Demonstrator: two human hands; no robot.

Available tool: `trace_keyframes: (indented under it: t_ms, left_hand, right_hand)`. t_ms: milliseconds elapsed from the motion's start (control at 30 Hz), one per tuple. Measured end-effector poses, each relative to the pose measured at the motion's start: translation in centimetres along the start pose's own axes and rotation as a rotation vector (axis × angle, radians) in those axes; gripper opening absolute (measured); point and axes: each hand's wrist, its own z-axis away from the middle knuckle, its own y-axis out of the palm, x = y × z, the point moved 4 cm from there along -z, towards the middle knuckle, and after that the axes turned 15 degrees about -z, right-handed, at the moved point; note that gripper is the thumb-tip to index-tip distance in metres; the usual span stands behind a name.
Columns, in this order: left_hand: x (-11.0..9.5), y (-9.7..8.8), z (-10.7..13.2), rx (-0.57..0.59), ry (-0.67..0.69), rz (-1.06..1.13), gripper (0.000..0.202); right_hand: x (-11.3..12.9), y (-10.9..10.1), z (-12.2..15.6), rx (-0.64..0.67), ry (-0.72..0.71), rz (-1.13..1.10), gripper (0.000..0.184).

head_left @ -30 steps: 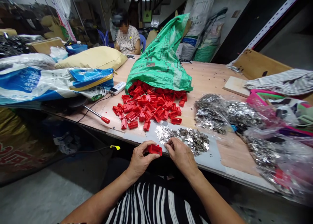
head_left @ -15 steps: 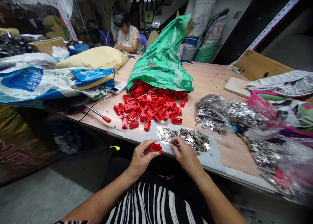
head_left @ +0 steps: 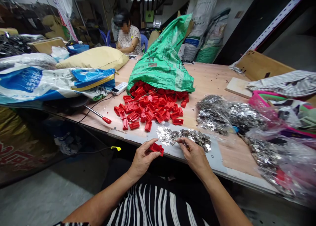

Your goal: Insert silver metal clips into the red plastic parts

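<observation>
My left hand [head_left: 144, 158] grips a small red plastic housing [head_left: 157, 148] between thumb and fingers, its hollow end turned toward my right hand. My right hand [head_left: 195, 155] is closed in a pinch at the near side of a pile of small flat metal pieces [head_left: 170, 136]. What its fingertips hold is too small to name, and a sliver of something orange-brown shows under the fingers. Beyond both hands, a heap of similar red housings [head_left: 150, 109] spills from the mouth of a green woven sack [head_left: 161, 66].
Plastic bags of metal pieces [head_left: 213, 115] and a pink basket [head_left: 259, 102] occupy the right side. At left, a red-tipped metal lever [head_left: 106, 120] juts out near a blue-and-white sack [head_left: 53, 82]. A co-worker [head_left: 130, 38] sits across the table [head_left: 212, 76].
My right hand has shifted slightly right, away from the red housing, its fingers still pinched over the metal pieces. My left hand holds the housing in nearly the same place, slightly turned.
</observation>
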Motion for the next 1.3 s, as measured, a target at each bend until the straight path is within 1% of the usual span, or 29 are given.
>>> trace_keyframes:
  t_ms: [100, 200, 267, 367, 467, 567, 700, 767, 867, 967, 1067, 1167, 1267, 1300]
  left_hand:
    - [0.0, 0.2, -0.1, 0.021, -0.014, 0.044, 0.052]
    - [0.0, 0.4, -0.2, 0.032, -0.015, 0.071, 0.053]
    - [-0.1, 0.5, -0.3, 0.038, -0.028, 0.102, 0.053]
    - [-0.1, 0.9, -0.4, 0.063, -0.077, 0.207, 0.053]
    - [-0.4, 1.3, -0.4, 0.073, -0.104, 0.314, 0.052]
    - [-0.7, 1.6, -0.5, 0.066, -0.110, 0.384, 0.045]
    - [-1.0, 2.0, -0.8, 0.078, -0.122, 0.408, 0.042]
    - [-1.1, 2.1, -0.9, 0.089, -0.120, 0.406, 0.044]
    - [-1.0, 2.2, -1.0, 0.106, -0.118, 0.418, 0.046]
    - [-1.1, 2.3, -1.0, 0.137, -0.112, 0.443, 0.046]
    - [-1.4, 2.3, -0.9, 0.155, -0.093, 0.429, 0.046]
    - [-1.9, 2.3, -0.8, 0.172, -0.063, 0.372, 0.047]
    - [-2.1, 2.4, -0.6, 0.188, -0.049, 0.324, 0.047]
    - [-2.1, 2.4, -0.6, 0.188, -0.047, 0.316, 0.047]
  right_hand:
    - [-0.5, -0.6, 0.1, -0.042, 0.021, -0.036, 0.025]
    - [-1.1, -1.1, 0.2, -0.077, 0.090, -0.054, 0.023]
    - [-1.3, -1.4, 0.2, -0.092, 0.095, -0.075, 0.022]
    - [-1.4, -1.6, 0.2, -0.110, 0.083, -0.129, 0.023]
    - [-1.5, -1.4, 0.2, -0.124, 0.113, -0.182, 0.023]
    - [-0.7, -0.8, 0.4, -0.072, 0.100, -0.252, 0.023]
    - [1.4, 0.3, 1.0, 0.038, 0.056, -0.297, 0.018]
    - [2.5, 0.7, 1.4, 0.090, 0.018, -0.290, 0.014]
    - [3.9, 1.1, 1.7, 0.138, -0.079, -0.272, 0.010]
    - [4.8, 1.2, 1.8, 0.186, -0.164, -0.266, 0.012]
    - [4.9, 1.3, 1.9, 0.267, -0.201, -0.280, 0.015]
    - [4.3, 1.4, 1.9, 0.327, -0.164, -0.299, 0.014]
    - [3.2, 1.4, 2.0, 0.328, -0.033, -0.316, 0.005]
    - [2.9, 1.4, 2.0, 0.318, 0.011, -0.325, 0.006]
